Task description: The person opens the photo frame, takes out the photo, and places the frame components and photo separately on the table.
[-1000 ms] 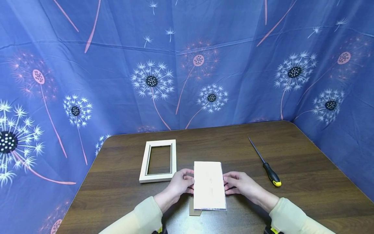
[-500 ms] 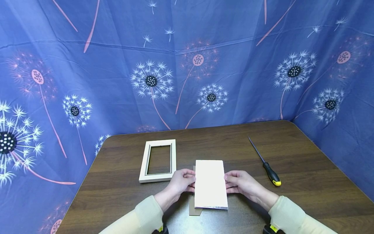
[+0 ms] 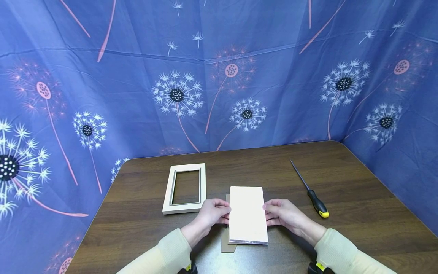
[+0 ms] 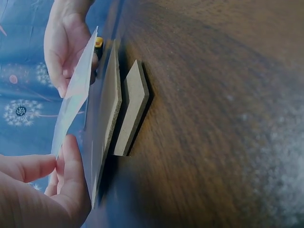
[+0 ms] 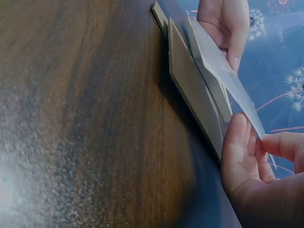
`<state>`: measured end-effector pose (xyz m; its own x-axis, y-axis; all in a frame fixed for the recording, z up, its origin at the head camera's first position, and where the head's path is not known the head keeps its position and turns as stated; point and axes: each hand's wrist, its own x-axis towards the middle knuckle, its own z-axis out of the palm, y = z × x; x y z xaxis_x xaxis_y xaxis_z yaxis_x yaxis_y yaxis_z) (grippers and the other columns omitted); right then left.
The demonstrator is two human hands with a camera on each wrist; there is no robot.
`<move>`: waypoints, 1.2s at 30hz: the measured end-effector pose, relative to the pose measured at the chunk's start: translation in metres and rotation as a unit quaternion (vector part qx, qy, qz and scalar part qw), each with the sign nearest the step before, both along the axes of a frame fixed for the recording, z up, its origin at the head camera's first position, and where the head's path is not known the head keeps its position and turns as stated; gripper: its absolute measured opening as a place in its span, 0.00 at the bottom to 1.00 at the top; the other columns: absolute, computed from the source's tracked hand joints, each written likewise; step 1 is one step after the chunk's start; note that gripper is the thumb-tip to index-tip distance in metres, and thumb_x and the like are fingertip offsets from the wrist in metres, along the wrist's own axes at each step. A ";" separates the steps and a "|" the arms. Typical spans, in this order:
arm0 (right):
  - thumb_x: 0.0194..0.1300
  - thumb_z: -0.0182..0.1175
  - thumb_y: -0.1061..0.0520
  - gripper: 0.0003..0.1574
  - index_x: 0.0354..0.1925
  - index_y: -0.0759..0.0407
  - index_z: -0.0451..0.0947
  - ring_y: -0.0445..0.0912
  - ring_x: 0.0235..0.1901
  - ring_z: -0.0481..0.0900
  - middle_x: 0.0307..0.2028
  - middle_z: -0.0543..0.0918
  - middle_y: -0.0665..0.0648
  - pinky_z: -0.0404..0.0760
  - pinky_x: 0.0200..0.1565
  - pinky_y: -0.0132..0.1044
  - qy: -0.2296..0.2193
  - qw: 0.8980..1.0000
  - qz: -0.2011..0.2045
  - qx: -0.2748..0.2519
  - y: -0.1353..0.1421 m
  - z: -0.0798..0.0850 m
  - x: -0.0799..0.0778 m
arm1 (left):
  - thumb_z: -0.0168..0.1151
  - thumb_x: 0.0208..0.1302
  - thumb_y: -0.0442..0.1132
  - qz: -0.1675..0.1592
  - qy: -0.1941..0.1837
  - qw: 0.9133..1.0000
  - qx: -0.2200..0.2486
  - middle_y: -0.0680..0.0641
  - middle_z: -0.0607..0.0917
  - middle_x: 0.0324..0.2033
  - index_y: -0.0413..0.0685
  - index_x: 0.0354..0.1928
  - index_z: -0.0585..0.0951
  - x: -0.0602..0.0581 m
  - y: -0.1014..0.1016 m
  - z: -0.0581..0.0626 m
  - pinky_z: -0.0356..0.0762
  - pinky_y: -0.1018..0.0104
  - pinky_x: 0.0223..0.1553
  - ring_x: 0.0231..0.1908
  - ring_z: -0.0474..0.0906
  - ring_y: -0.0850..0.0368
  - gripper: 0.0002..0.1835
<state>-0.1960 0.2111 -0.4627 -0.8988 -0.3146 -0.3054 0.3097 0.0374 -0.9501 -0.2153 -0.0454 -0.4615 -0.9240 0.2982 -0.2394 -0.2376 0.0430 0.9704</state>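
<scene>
My left hand point(image 3: 213, 213) and right hand point(image 3: 278, 215) pinch opposite long edges of a thin, glossy, whitish sheet point(image 4: 78, 90), which in the head view lies over a bright white rectangle point(image 3: 247, 215). In the right wrist view, a pale, thicker slab point(image 5: 213, 85) shows just under the sheet, above a brown backing board point(image 5: 192, 90). The left wrist view shows a gap between the sheet and the board point(image 4: 109, 104). A narrow brown stand leg point(image 4: 134, 107) angles out beneath the board, close over the table; its lower end point(image 3: 228, 247) pokes out at the front left in the head view.
An off-white picture frame point(image 3: 167, 190) with an open middle lies beyond my left hand. To the right, a screwdriver point(image 3: 317, 203) with a black and yellow handle points away from me. Behind the brown wooden table point(image 3: 359, 213) hangs a blue dandelion-print cloth point(image 3: 284, 95).
Both hands have shifted slightly right and away from me with the sheet. More of the brown board shows along the left, and the sheet's edges line up more closely with the white rectangle.
</scene>
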 end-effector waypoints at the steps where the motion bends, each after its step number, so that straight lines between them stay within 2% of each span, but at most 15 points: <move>1: 0.68 0.55 0.57 0.17 0.45 0.72 0.71 0.45 0.32 0.81 0.32 0.80 0.56 0.86 0.38 0.38 0.001 1.000 -0.001 0.001 0.000 0.000 0.000 | 0.57 0.59 0.25 -0.002 0.001 1.000 0.001 0.48 0.78 0.22 0.25 0.42 0.76 0.000 0.000 0.000 0.85 0.67 0.27 0.23 0.77 0.60 0.10; 15: 0.67 0.55 0.58 0.16 0.45 0.73 0.71 0.43 0.30 0.80 0.31 0.79 0.55 0.85 0.34 0.34 0.010 0.999 -0.020 0.031 0.005 0.002 0.000 | 0.55 0.62 0.24 -0.009 0.002 1.000 -0.009 0.49 0.78 0.24 0.26 0.44 0.75 -0.002 -0.005 -0.002 0.82 0.71 0.24 0.22 0.76 0.62 0.09; 26: 0.66 0.55 0.58 0.18 0.45 0.74 0.71 0.44 0.29 0.80 0.30 0.80 0.56 0.84 0.33 0.34 0.018 0.997 -0.036 0.058 0.016 0.008 0.000 | 0.54 0.64 0.25 0.003 -0.007 1.000 -0.015 0.49 0.77 0.24 0.25 0.46 0.74 0.000 -0.007 -0.003 0.81 0.72 0.23 0.22 0.74 0.62 0.11; 36: 0.66 0.53 0.59 0.19 0.46 0.76 0.71 0.44 0.28 0.79 0.29 0.80 0.56 0.84 0.32 0.37 0.040 0.990 -0.058 0.126 0.037 0.018 0.002 | 0.54 0.63 0.25 0.012 -0.019 1.000 0.005 0.50 0.76 0.24 0.24 0.47 0.72 0.001 -0.008 -0.003 0.78 0.74 0.21 0.22 0.73 0.62 0.11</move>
<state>-0.1939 0.2486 -0.4443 -0.9491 -0.1301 -0.2867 0.2495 0.2443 -0.9371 -0.2146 -0.0535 -0.4648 -0.9211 0.2791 -0.2713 -0.2745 0.0283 0.9612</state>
